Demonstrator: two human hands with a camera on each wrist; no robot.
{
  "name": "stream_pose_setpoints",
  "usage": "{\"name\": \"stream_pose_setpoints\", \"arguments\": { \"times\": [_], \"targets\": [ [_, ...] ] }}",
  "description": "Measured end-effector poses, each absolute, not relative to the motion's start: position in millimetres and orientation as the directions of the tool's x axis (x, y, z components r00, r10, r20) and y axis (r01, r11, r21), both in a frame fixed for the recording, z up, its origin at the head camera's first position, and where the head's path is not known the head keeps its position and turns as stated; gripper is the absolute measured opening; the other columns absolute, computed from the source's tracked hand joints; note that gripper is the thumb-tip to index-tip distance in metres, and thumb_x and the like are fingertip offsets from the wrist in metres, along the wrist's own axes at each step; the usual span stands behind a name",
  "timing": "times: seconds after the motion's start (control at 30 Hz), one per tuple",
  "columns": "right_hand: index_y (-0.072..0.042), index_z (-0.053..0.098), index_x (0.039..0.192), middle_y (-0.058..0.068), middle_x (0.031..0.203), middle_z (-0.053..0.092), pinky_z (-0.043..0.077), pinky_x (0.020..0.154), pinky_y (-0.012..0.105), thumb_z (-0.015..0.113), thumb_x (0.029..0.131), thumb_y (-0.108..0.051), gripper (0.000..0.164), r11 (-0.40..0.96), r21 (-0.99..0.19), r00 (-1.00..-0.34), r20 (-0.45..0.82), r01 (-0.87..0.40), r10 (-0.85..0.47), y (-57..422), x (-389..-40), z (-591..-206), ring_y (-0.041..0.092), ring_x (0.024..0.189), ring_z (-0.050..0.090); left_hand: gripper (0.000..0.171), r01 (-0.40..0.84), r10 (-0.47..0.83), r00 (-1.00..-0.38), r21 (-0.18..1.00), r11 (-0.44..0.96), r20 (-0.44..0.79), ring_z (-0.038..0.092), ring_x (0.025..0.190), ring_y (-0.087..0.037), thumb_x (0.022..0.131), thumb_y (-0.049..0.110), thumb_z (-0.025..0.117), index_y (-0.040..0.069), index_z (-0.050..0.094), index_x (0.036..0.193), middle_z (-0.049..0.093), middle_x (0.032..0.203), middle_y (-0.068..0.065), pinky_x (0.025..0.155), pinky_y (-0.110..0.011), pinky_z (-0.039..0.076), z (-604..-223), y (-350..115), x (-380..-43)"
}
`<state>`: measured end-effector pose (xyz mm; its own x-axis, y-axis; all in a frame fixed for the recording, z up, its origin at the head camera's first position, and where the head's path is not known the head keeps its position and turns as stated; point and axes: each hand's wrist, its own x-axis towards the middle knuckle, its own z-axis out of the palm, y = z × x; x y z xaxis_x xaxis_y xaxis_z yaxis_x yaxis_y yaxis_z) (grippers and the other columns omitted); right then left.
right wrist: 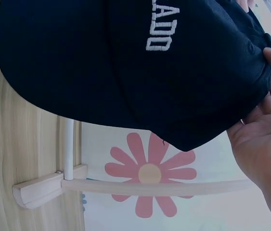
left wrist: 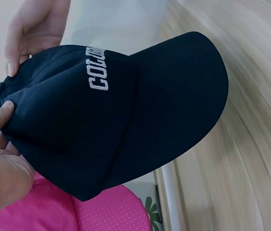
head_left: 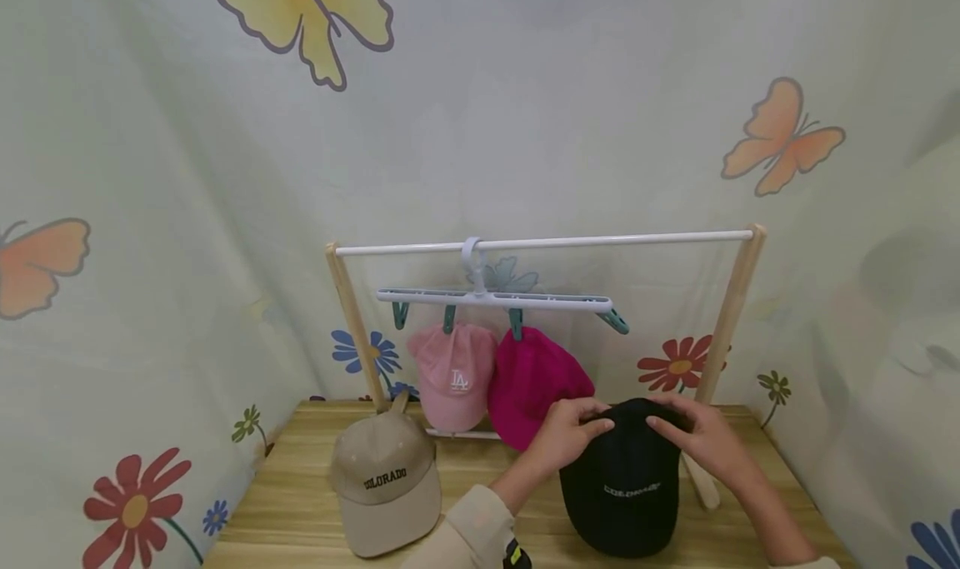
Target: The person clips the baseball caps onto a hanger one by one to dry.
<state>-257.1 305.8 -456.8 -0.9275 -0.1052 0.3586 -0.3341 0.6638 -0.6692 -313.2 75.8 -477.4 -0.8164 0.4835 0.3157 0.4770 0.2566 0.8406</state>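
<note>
A black cap with white lettering is held up in front of the rack's right side, its brim pointing down. My left hand pinches the top of its crown from the left, thumb in front. On the other side my right hand grips the crown the same way. Both wrist views show the black cap between the two hands, with fingers behind the fabric. Just behind it, a magenta cap hangs from a green clip. Beside that hangs a pink cap with an LA logo.
A white clip hanger hangs on the rack's white rod. Its far-right green clip slants outward and holds nothing. A beige Colorado cap sits on the wooden table at left. Wooden posts support the rod.
</note>
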Motion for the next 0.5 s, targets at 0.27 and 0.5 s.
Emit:
{"name": "stream_pose_setpoints", "arguments": {
  "times": [0.27,0.5],
  "targets": [
    [-0.009,0.070,0.121,0.011,0.114,0.073,0.056,0.080,0.031,0.072,0.096,-0.029,0.032,0.693,-0.641,-0.917,0.391,-0.329,-0.073,297.7,-256.8,-454.4,0.020,0.096,0.067,0.017,0.510,0.481,-0.802,0.825,0.243,0.354,0.065,0.093,0.001,0.097,0.017,0.069,0.011,0.078,0.111,0.076,0.106,0.005,0.083,-0.018,0.053,-472.1,70.5,-312.5],
    [-0.010,0.069,0.122,0.010,0.113,0.073,0.055,0.079,0.025,0.072,0.097,-0.028,0.031,0.681,-0.652,-0.908,0.415,-0.334,-0.047,292.8,-259.0,-451.8,0.017,0.096,0.066,0.017,0.537,0.460,-0.798,0.806,0.249,0.389,0.066,0.092,-0.001,0.096,0.017,0.071,0.009,0.077,0.110,0.077,0.105,0.000,0.084,-0.018,0.053,-467.1,67.8,-313.5]
  ]
}}
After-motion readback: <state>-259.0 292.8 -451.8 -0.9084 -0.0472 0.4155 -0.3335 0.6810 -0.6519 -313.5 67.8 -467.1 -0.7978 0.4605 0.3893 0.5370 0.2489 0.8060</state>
